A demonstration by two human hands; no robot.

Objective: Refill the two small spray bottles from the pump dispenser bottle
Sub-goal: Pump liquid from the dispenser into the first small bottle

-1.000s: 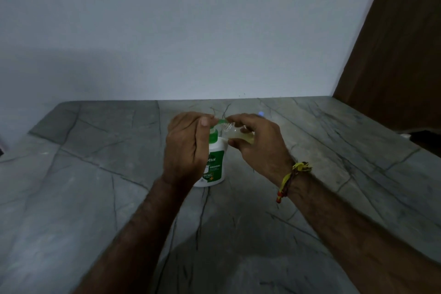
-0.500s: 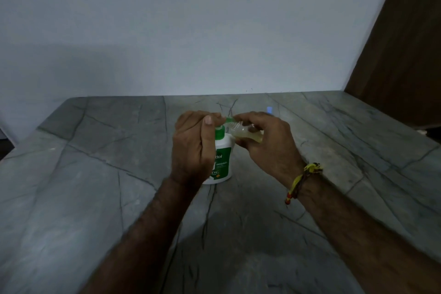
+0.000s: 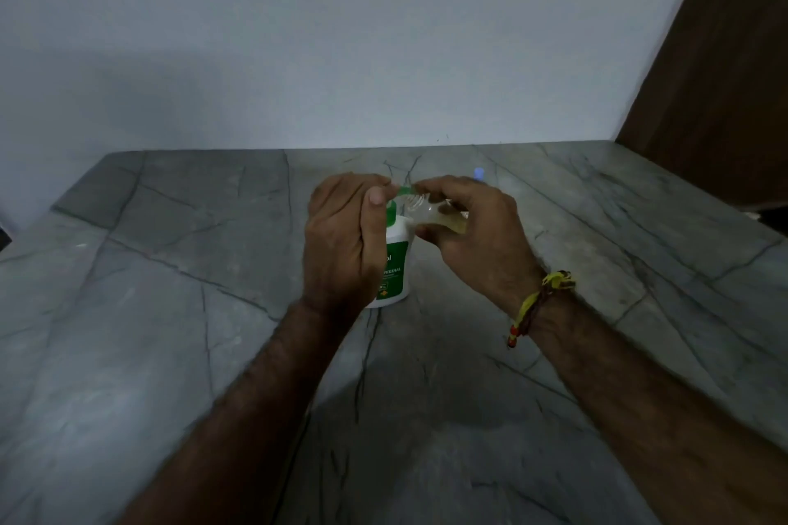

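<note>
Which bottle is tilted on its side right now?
The small clear spray bottle in the right hand, neck at the green pump spout. The white-and-green pump dispenser bottle stands upright on the table.

Your hands meet over the pump bottle [image 3: 394,269], mid-table.

The pump bottle stands upright on the table [image 3: 170,311], roughly central, well in from every edge. Your left hand [image 3: 341,243] sits on its left side and over its top, in front of much of the body from your view, thumb up beside the neck. Your right hand [image 3: 473,234] is just to the right, holding a small bottle [image 3: 430,213] tilted on its side, its mouth toward the pump's spout [image 3: 403,190] above the pump bottle's shoulder. A small cap [image 3: 479,173] shows just behind your right hand. A wall [image 3: 341,34] stands behind the table; a door [image 3: 725,77] lies to the far right.
</note>
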